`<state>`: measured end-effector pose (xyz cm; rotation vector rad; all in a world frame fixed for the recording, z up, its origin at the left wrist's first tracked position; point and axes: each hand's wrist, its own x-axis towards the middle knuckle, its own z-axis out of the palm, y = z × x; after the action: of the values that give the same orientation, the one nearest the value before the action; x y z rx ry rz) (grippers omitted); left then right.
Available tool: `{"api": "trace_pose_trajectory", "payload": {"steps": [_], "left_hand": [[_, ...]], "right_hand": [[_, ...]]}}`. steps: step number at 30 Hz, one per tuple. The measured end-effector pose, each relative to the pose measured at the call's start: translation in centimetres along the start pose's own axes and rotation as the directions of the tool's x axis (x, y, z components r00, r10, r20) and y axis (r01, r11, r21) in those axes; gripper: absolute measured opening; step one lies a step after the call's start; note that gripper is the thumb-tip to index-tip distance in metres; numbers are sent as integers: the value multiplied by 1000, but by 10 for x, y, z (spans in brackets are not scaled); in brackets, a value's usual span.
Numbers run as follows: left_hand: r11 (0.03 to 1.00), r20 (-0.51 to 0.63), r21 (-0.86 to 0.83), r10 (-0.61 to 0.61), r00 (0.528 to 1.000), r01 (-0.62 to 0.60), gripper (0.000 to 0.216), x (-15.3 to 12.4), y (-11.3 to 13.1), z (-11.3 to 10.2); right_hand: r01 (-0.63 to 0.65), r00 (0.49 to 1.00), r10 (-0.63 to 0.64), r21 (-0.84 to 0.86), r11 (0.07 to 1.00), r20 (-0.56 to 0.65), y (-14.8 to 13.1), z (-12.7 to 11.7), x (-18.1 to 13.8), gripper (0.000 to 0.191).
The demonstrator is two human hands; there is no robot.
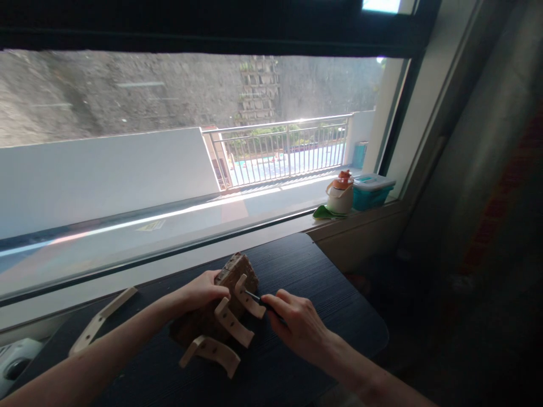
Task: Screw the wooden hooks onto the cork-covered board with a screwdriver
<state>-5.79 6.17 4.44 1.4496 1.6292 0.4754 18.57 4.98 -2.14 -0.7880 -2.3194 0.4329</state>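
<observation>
A rough brown wooden block (212, 316) lies on the dark table (322, 294), with three pale curved wooden hooks (231, 323) set along its near face. My left hand (201, 291) is closed over the block's far top edge. My right hand (294, 325) pinches a thin dark tool (254, 298) whose tip meets the farthest hook (248, 299). The nearest hook (210, 351) sticks out at the block's front end.
A loose curved wooden piece (102, 319) lies at the table's left. On the window ledge at right stand a white jar with an orange lid (341, 195) and a teal box (371, 191). A white object (12, 364) sits at far left.
</observation>
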Motion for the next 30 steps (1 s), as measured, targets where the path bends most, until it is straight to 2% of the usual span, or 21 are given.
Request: {"api": "trace_pose_trajectory", "payload": {"steps": [10,15,20,24,27,29,30], "left_hand": [[1000,3,10,3,1000,-3,30,1,-2,-1],[1000,11,5,13,1000,-13,31,2,-4,-2],[1000,9,5,16,1000,-16,32,3,-4,-2],[1000,7,2,5,1000,-5,31,0,-1,0],[1000,7,-2,-2,1000,2,29,-2,1,0],[1000,7,-6,3,1000,-3,27,-2,1,0],[1000,6,-9,6,1000,-6,26,-1,1,0]], "right_hand": [[73,997,-72,-40,997,20,-1,0,6,27],[129,992,-127,-143,981,22,-1,2,4,25],[242,970,-237,-323,915,54,10,1,4,29],[277,961,-261,-357,892,95,15,1,6,32],[181,983,-177,-228,957,39,12,12,6,30],[20,998,-20,1,1000,-52,9,23,4,29],[-68,992,82,151,986,-91,7,29,3,29]]}}
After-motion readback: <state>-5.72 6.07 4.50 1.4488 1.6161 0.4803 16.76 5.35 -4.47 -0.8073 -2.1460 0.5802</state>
